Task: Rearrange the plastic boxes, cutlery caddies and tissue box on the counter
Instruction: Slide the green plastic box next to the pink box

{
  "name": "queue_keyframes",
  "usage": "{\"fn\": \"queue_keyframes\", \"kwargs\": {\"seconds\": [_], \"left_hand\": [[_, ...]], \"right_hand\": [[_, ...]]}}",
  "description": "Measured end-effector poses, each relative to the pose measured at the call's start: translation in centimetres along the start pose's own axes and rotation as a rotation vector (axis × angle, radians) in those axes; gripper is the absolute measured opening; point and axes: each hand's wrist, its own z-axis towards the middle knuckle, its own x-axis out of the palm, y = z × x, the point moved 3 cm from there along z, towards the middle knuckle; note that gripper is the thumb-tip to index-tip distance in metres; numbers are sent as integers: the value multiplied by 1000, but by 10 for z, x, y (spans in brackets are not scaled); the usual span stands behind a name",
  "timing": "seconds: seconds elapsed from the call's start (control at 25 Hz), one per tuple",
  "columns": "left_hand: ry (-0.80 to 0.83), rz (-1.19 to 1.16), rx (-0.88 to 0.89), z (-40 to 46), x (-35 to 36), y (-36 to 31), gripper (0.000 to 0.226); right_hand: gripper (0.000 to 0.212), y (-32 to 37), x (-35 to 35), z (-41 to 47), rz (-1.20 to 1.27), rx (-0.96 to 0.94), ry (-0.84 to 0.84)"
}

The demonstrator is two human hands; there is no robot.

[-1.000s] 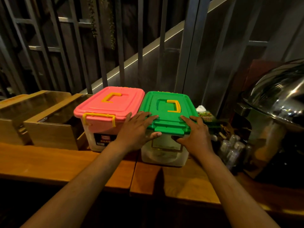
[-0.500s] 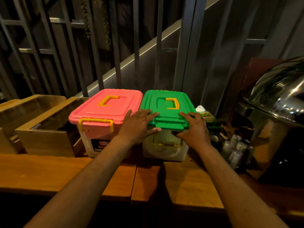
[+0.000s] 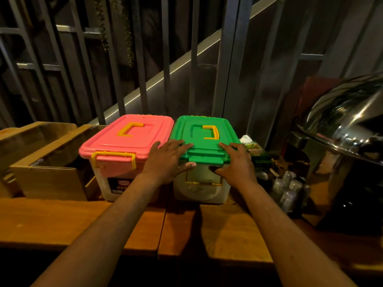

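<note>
Since the earlier frames, both boxes sit farther back on the bench [image 3: 62,222], leaving more bare wood along its near edge. Green-lidded box [image 3: 202,146] now stands flush against the pink-lidded box [image 3: 126,141], lids touching, both near the bench's rear edge. Left hand [image 3: 167,160] lies on the green lid's near-left corner, fingers [image 3: 178,145] spread across the top, thumb under the rim. Right hand [image 3: 236,164] grips the near-right corner likewise, fingers spread, thumb tucked below the front latch. Two wooden cutlery caddies [image 3: 49,162] stand at the left end, just beside the pink-lidded box. Tissue box [image 3: 251,149] sits behind the right hand, against the green-lidded box's right side. Chafing dish [image 3: 342,129] occupies the right end.
</note>
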Motion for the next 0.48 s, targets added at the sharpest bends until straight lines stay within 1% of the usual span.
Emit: {"fn": "queue_keyframes", "kwargs": {"seconds": [0.24,0.48], "left_hand": [[10,-13,-43,-1,-2,-5,88],[-48,-52,-90,1,4,-7,77]], "right_hand": [[82,-2,0,-1,1,-24,-7],[85,-5,-4,-1,-64,-44,52]]}}
